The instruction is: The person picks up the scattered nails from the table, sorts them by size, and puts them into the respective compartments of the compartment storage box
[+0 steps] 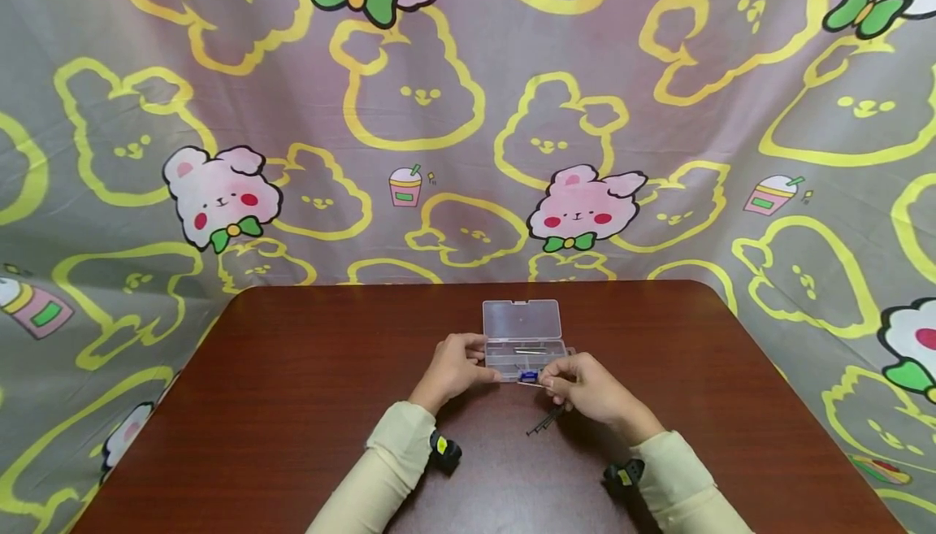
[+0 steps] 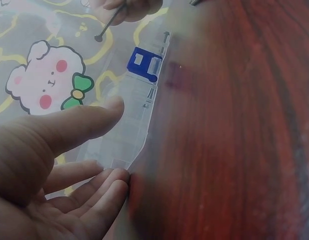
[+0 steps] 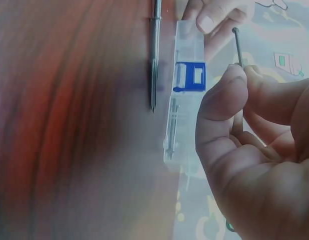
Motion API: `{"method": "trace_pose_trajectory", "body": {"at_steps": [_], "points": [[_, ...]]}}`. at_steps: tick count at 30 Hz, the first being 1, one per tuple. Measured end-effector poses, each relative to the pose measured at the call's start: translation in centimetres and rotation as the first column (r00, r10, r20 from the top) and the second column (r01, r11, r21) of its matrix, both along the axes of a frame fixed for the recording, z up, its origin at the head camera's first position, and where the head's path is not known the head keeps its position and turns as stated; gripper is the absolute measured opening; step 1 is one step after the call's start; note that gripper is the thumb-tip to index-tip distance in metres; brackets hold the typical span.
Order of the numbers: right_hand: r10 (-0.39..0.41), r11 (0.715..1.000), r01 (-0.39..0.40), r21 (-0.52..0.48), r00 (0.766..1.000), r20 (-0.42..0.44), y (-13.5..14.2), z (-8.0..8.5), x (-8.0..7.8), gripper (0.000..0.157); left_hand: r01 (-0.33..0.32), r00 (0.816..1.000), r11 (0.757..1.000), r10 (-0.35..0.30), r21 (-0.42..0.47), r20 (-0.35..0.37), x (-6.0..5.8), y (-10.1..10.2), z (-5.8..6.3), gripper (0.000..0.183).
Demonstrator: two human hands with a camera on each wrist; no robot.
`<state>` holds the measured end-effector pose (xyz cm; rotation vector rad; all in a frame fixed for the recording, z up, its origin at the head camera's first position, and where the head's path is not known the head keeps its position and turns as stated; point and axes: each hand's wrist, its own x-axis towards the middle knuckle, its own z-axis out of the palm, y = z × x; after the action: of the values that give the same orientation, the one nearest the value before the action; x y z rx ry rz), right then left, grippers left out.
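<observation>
1. Largest is the patterned cloth point(image 1: 453, 168), hanging beyond the clear box.
2. The brown counter point(image 1: 314, 347) carries the clear box point(image 1: 504, 362) and spreads out on either side of it.
3. The clear box is the landmark: a shallow, divided case with its lid point(image 1: 521, 321) raised along the far side.
4. The left hand point(image 1: 453, 365) is at the box's left end, its fingers and thumb gripping that end from the far and near sides.
5. The right hand point(image 1: 591, 388) is by the box's near right corner, thumb and fingertips pinched together on one nail.
6. A blue tab point(image 1: 528, 375) sits about midway along the box's near side.
7. The loose nails point(image 3: 155, 50) lie in a narrow fan on the counter, on the near side of the box and just below the right hand, points toward that hand.
8. The stored nails point(image 1: 530, 350) lie in the box's far part, roughly along its length.
9. The held nail point(image 3: 238, 46) matters most: in the head view it shows at the box's near edge, left of the right hand's fingertips, head leftward, its long axis close to parallel with that edge. The right hand is the nearer one. The nail looks thin, straight and grey, with a small round head; its height over the box cannot be told.
</observation>
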<state>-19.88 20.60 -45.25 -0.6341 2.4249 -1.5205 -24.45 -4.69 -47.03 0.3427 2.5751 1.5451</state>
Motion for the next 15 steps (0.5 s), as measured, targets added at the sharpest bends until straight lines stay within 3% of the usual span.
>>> {"method": "trace_pose_trajectory", "body": {"at_steps": [15], "points": [[-0.144, 0.989, 0.145, -0.022, 0.988, 0.048, 0.9, 0.4, -1.4, 0.016, 0.000, 1.000, 1.000, 0.000, 0.001, 0.007, -0.1, 0.0, 0.0, 0.067]]}}
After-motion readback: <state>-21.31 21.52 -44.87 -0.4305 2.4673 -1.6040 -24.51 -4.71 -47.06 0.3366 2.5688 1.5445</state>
